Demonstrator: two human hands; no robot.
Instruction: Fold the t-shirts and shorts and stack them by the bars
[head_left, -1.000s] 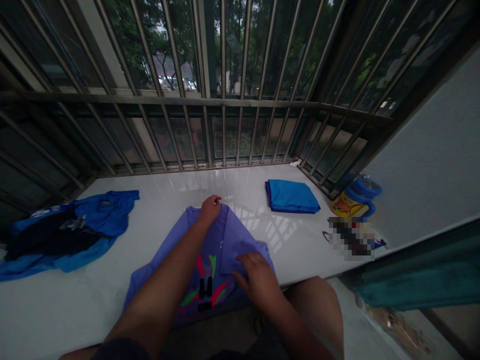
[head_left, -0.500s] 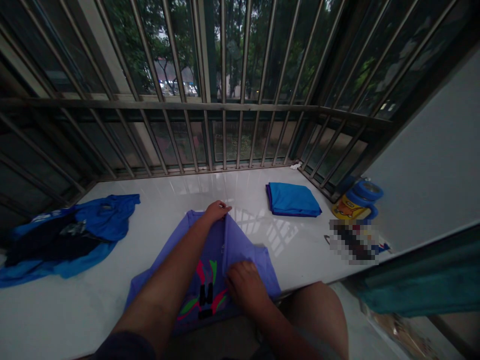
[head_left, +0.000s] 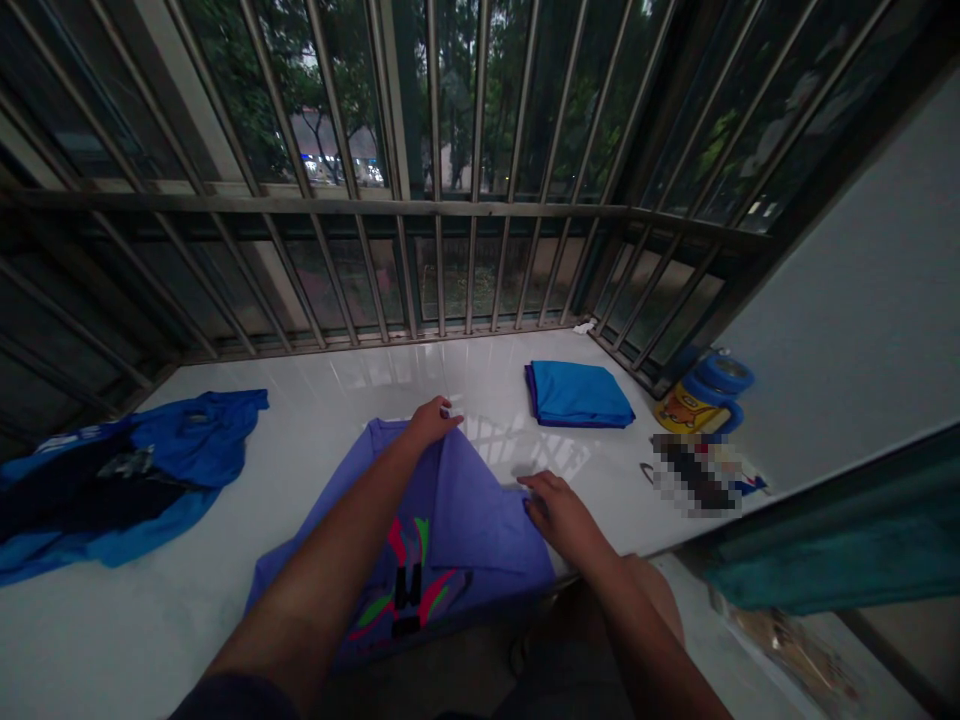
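Observation:
A purple shirt (head_left: 480, 520) with a pink, green and black print lies on the white ledge, its lower part hanging over the front edge. Part of its right side is folded inward over the print. My left hand (head_left: 432, 420) pinches the fabric at the far edge, near the top of that fold. At the shirt's right corner is my right hand (head_left: 561, 515), fingers stretched and apart, just beside or lightly touching the cloth. My left forearm covers much of the shirt's left half.
A folded blue cloth bundle (head_left: 581, 393) sits at the back right. Crumpled blue and black clothing (head_left: 172, 465) lies at left. A blue and yellow mug (head_left: 694, 400) stands by the right wall, near a blurred-out item (head_left: 694, 475). Metal bars (head_left: 435, 209) line the window.
My right hand has let go of the folded part and moved right and away from me to the shirt's corner. The right side now lies flatter across the print. My left hand stays at the far edge.

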